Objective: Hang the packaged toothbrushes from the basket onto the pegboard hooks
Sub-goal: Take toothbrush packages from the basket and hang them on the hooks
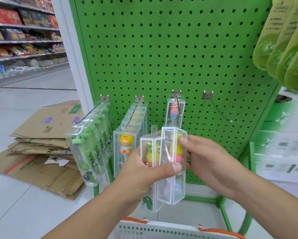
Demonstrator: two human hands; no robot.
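Holding two packs before the pegboard (162, 49), your left hand (141, 171) clamps the rear pack (149, 152) by thumb while your right hand (206, 161) pinches the front pack (172, 163), likely to separate one for the empty hook (219, 109) above the basket (162, 230).

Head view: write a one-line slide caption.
Both hands, left hand and right hand, hold two clear toothbrush packs before a green pegboard, beside one empty hook.

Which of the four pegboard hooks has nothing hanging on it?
The rightmost hook is bare. The far-left hook carries green packs, the second hook yellow duck packs, and the third hook one pink pack.
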